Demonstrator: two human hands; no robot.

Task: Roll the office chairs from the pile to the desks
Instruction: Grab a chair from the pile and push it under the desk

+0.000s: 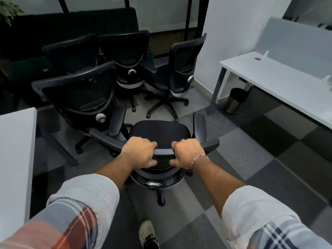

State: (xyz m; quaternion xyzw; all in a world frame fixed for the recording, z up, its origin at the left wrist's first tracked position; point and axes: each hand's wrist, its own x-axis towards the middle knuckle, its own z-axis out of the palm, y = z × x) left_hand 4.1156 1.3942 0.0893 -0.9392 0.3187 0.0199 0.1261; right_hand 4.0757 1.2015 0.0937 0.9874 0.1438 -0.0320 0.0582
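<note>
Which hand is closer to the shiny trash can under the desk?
The right hand. It grips the chair's backrest on the side toward the trash can; the left hand grips the backrest's other side, farther away.

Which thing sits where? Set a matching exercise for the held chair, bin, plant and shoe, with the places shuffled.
Things:
1 held chair
2 bin
3 plant
4 shoe

Places:
A top left of view
B under the right desk
C bottom of view
D gripped by left hand and right hand

Pairs: 1-D, 2-B, 3-A, 4-C.
</note>
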